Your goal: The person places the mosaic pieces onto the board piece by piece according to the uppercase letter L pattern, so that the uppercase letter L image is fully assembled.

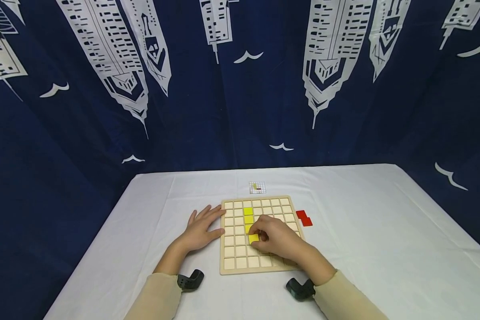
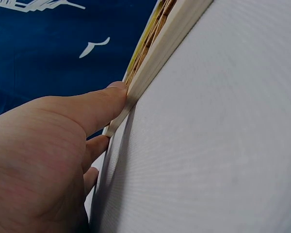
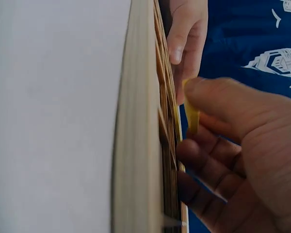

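You are working at a table spread with a smooth white cloth (image 1: pixel 384 231), in front of a navy curtain printed with white buildings and birds (image 1: pixel 232 102). Before you lies a square, pale wooden board divided into a raised grid of cells (image 1: pixel 240 271).

Your right hand (image 1: pixel 278 235) is over the board, thumb and forefinger pinching a thin, flat yellow tile (image 3: pixel 190 109). The right wrist view shows this tile tilted, partly clear of the grid. Three more square yellow tiles (image 1: pixel 249 219) sit in a line in the third column from your left; the held one is just below them, at the near end of that line.

Your left hand (image 1: pixel 202 229) is spread, gripping nothing, its thumb and a fingertip against the board's left edge, apparently steadying it.

Just beside the right edge, on the cloth, lies a flat red shape of two offset squares (image 1: pixel 304 218); whether it is one piece or two touching, you cannot tell. Beyond the far edge is a small white card printed with a coloured grid (image 1: pixel 258 187).

The step in hand looks like seating the fourth yellow tile. The next move calls for squaring it to its cell, lowering it flat, then letting go.
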The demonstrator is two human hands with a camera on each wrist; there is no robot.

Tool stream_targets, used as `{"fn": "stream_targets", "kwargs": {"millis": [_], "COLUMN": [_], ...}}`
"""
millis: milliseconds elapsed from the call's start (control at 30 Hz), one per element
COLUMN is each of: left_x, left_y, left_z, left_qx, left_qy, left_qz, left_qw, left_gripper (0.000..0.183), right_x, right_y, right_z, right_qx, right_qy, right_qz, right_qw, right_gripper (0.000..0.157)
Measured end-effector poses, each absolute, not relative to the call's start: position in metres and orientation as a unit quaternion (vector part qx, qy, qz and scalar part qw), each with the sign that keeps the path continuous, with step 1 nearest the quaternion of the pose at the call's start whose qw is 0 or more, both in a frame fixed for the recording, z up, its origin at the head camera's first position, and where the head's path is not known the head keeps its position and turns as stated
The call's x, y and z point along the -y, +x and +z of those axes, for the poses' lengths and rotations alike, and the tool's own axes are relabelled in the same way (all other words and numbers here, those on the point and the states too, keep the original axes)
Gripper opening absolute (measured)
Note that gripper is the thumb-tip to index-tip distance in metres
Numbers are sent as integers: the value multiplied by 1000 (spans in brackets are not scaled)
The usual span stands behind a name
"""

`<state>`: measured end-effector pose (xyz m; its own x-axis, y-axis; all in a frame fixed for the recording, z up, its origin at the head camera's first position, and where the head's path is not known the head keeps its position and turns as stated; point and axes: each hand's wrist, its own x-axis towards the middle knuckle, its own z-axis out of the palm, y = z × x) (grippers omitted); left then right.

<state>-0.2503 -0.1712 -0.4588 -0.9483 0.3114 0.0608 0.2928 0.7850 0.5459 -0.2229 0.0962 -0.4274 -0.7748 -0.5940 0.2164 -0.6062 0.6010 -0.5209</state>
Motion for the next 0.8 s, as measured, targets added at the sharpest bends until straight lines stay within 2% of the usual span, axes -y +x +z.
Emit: {"fn": "stream_targets", "kwargs": {"millis": [400, 800], "left_x": [172, 171], "left_y": [-250, -251], "left_z": [-459, -459], "left_qx": [-944, -945], "left_qy": [161, 160], "left_qz": [287, 286], "left_qw": [19, 18], "left_gripper": [59, 59], "right_x": [-89, -87], "right_y": [-221, -220], "right_z": [-436, -440], "right_qx": [917, 923], "right_qy": [301, 288], "right_qz": [255, 246], "right_qw": [56, 70], "right_gripper": [23, 22]}}
